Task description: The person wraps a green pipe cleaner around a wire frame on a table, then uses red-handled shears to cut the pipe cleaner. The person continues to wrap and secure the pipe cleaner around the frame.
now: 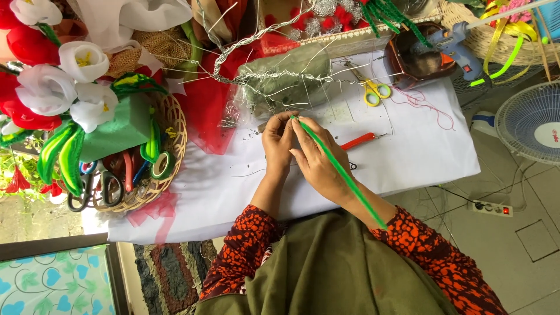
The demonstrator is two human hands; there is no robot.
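My left hand and my right hand meet over a white-covered table. Both pinch the top end of a long green wrapped stem, which slants back across my right wrist toward my body. My fingertips press together at the stem's tip, just below a clear bag of thin wires. A red-handled tool lies on the cloth right behind my right hand.
Yellow-handled scissors lie further back. A blue glue gun rests in a brown bowl. A wicker basket at left holds tape, scissors and green foam with fabric flowers. A fan and power strip sit on the floor.
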